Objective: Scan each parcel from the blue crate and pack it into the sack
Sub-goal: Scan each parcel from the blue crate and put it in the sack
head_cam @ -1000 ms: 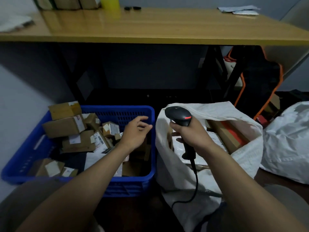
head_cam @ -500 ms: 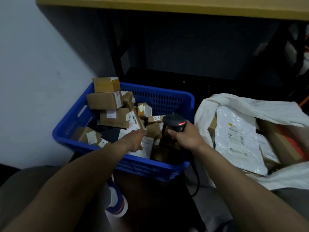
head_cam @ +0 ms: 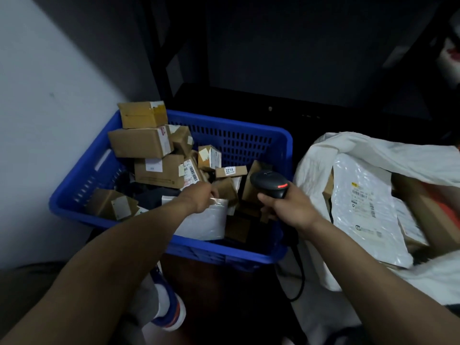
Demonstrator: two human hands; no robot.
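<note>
I count one blue crate, one white sack, one barcode scanner, two poly mailers, about ten cardboard boxes in the crate, and two hands: left hand, right hand.

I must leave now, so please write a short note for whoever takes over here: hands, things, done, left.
Left hand pinches a white mailer in the crate.
Right hand holds the scanner, red light on, above the crate.
Done: several parcels lie in the sack, right of the crate.
To do: scan and pack this mailer, then the many boxes in the crate.
</note>
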